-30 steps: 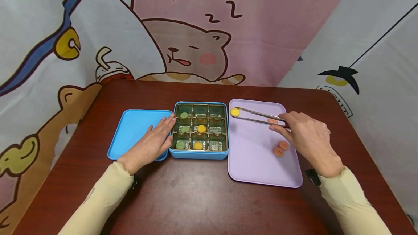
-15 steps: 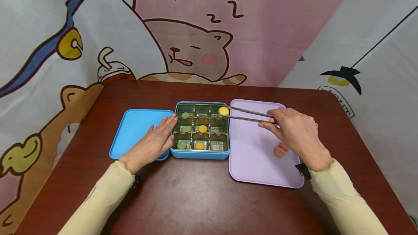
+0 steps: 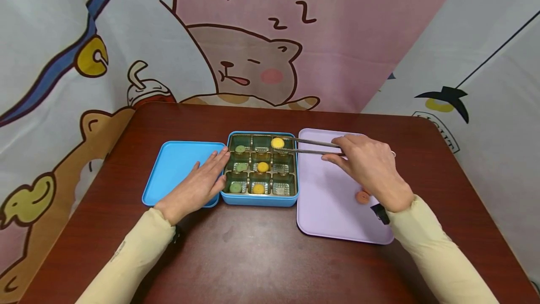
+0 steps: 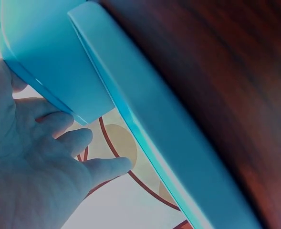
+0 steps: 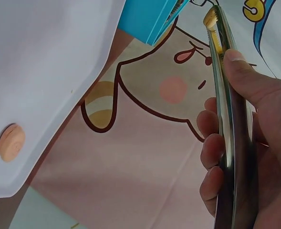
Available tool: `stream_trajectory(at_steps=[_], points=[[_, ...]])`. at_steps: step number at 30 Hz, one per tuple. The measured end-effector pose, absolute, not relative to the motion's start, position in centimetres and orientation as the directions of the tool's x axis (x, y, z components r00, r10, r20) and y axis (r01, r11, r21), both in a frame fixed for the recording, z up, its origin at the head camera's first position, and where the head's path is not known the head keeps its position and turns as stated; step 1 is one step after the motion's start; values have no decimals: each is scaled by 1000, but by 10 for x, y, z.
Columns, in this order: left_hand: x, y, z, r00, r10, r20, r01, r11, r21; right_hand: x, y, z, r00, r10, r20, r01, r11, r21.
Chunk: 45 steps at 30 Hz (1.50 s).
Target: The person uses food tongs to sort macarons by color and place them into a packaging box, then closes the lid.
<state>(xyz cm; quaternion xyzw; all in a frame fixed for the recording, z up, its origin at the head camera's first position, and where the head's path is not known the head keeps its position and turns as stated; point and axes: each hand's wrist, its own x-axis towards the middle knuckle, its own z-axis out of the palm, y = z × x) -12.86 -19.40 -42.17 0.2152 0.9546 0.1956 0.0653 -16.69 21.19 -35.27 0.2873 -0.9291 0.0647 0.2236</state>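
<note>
My right hand (image 3: 367, 165) grips metal tongs (image 3: 314, 147), which pinch a round yellow piece (image 3: 277, 143) at their tips. In the head view that piece overlaps the back right compartment of the blue box (image 3: 259, 200), close to the divider. In the right wrist view the tongs (image 5: 231, 138) lie along my curled fingers, the yellow piece (image 5: 210, 19) at the far end. My left hand (image 3: 198, 182) rests with fairly straight fingers against the box's left side. Green pieces (image 3: 236, 187) sit in the left column; yellow pieces (image 3: 258, 188) sit in the middle column's middle and front compartments.
Right of the box lies a lilac tray (image 3: 325, 219) with an orange-brown piece (image 3: 362, 196); my right hand hides part of the tray. The blue lid (image 3: 173, 165) lies left of the box, partly under my left hand. A printed cloth (image 3: 337, 36) hangs behind the table (image 3: 253, 257).
My right hand has moved left, carrying the yellow piece in the tongs from above the lilac tray to over the box. The left hand stays at the box's side.
</note>
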Motion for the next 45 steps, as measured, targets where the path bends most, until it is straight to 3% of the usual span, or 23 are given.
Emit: stream_trajectory(at_steps=[17,45], points=[[-128,-195,-422,-899,438,-25,394,832,391,-186,189,-363,-703,-550,451,-592,804,58],[-130,-193,-421,-902,430,-37,384,839,386,-205,165,-367,-741,-546,390,-570,819,63]])
